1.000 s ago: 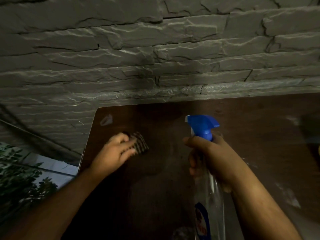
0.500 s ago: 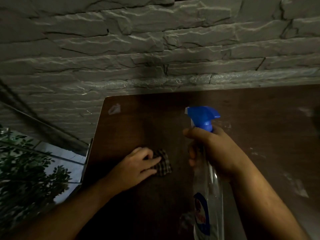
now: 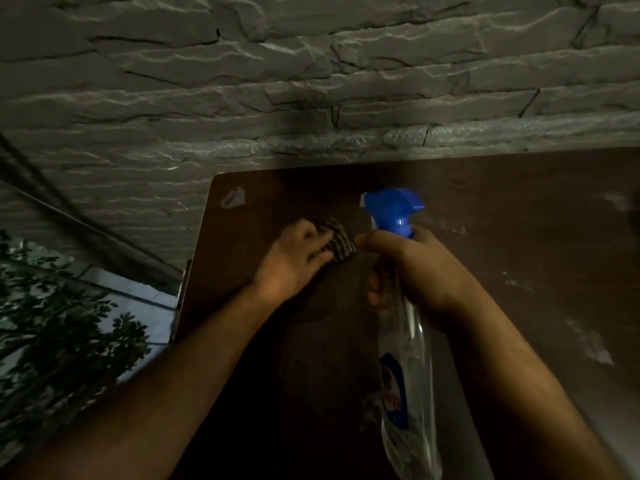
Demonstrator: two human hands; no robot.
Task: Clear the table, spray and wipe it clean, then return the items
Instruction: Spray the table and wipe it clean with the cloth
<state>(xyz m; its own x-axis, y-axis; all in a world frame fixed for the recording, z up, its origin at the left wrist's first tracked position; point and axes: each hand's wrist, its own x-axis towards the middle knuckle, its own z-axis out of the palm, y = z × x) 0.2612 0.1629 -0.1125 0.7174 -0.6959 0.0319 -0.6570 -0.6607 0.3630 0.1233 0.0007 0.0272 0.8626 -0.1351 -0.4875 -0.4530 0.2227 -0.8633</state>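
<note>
Checked cloth: bunched on the dark wooden table, near its far left corner, pressed down under the left hand with fingers curled over it. Right hand wraps the neck of the clear spray bottle, held above the tabletop; blue trigger head points left, close beside the cloth.

Risks, judged: small wad covers little per pass, so pale smears on the right may be missed. The hands crowd; a wide stroke could knock the bottle.

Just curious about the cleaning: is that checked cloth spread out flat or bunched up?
Bunched up. The checked cloth shows as a small crumpled wad under the left hand's fingers on the brown table.
</note>
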